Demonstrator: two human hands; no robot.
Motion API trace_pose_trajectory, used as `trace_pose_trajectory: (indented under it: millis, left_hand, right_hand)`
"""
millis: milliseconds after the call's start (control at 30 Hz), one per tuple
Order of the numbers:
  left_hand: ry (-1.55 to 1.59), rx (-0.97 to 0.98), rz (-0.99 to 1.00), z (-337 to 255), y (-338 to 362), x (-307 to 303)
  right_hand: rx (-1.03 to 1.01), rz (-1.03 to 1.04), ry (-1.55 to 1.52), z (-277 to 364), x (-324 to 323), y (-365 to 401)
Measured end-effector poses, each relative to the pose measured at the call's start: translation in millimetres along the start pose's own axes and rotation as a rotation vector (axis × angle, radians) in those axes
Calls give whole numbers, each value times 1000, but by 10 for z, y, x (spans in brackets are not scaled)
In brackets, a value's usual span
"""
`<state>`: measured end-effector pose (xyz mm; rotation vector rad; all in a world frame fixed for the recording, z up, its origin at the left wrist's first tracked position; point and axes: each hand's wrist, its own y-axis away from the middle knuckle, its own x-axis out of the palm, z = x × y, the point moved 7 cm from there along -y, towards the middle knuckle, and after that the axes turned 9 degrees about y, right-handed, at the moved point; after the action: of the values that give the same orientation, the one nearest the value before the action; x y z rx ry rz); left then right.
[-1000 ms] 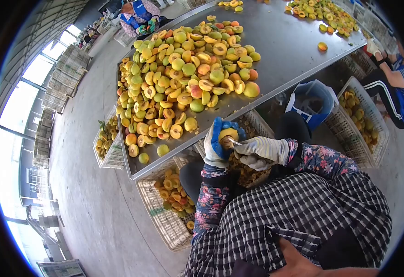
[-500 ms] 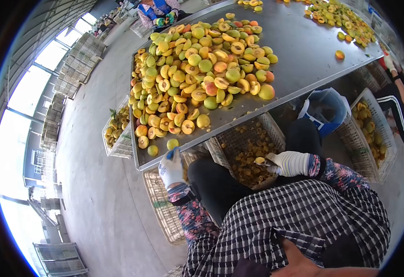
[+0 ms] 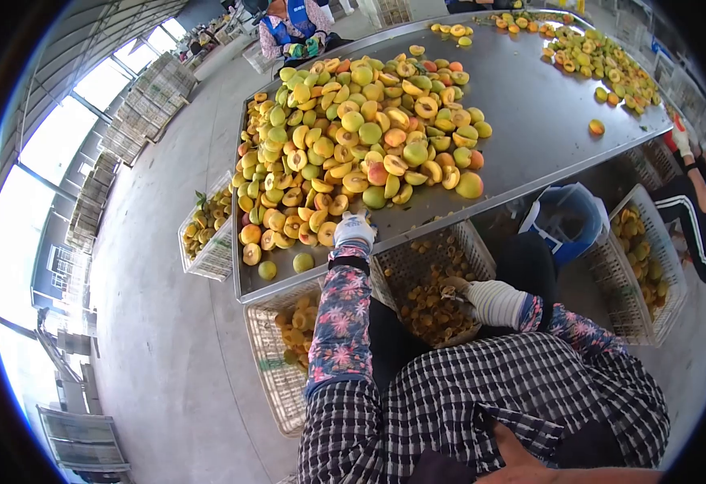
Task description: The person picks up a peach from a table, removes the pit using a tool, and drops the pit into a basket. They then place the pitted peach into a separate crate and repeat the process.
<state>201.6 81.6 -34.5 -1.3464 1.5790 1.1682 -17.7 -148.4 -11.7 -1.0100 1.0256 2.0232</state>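
Note:
My left hand [image 3: 355, 231], in a white glove with blue on it, reaches over the table's front edge to the near side of a heap of yellow-green peaches [image 3: 345, 133], many of them cut in half. Its fingertips point away at the fruit, so I cannot see whether they grip one. My right hand [image 3: 498, 304], in a striped knitted glove, is closed around a small hand tool [image 3: 456, 289], its shape only partly visible. This hand is above a plastic crate [image 3: 475, 234] holding brown pits and scraps [image 3: 429, 310].
The metal table [image 3: 522, 133] has a raised rim. Below are a crate of fruit pieces [image 3: 268, 355] left of my legs, a blue bucket [image 3: 570, 214] and another fruit crate [image 3: 647, 258] at right. Co-workers sit across [image 3: 292, 28] and at right [image 3: 695, 189].
My left hand has moved from beside the table's near corner up and right to the peach heap. The pale yellow piece at my right hand's tool no longer shows.

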Motion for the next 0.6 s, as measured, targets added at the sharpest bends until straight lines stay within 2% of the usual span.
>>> trace_pose_trajectory:
  millis: [33,67,133,167,200,267,300,333,367,400,600]
  left_hand:
    - [-31,-33,48,-23,-2,16]
    - [69,-6,3,3,-58,29]
    - [265,44,-84,154,-181,99]
    - [503,-14,-109,147,-100,-11]
    - [1157,-98,6,226,-166,177]
    - [1614,-34,64,150,106,62]
    - [1894,-42,155,-85,408,-99]
    - [2175,-49,247,-293,653,-182]
    - [2154,66,302,-302,692,-102]
    - [2226,54,335,-414,847,-127]
    - [2153,58,174,-680,1207,4]
  right_hand:
    - [6,17,-2,8,-28,21]
    - [12,34,-6,7,-32,41]
    - [-45,-80,-26,-63,-7,43]
    - [-74,-145,-44,-80,-66,47]
    - [-104,-210,-72,-66,-102,43]
    - [-169,-322,-140,-33,-180,-4]
    - [-200,-376,-174,-14,-244,-33]
    - [-148,-370,-230,94,-425,4]
    - [-179,-438,-265,143,-507,-48]
    - [-207,-507,-301,186,-580,-84]
    - [-259,-658,-239,409,-827,-269]
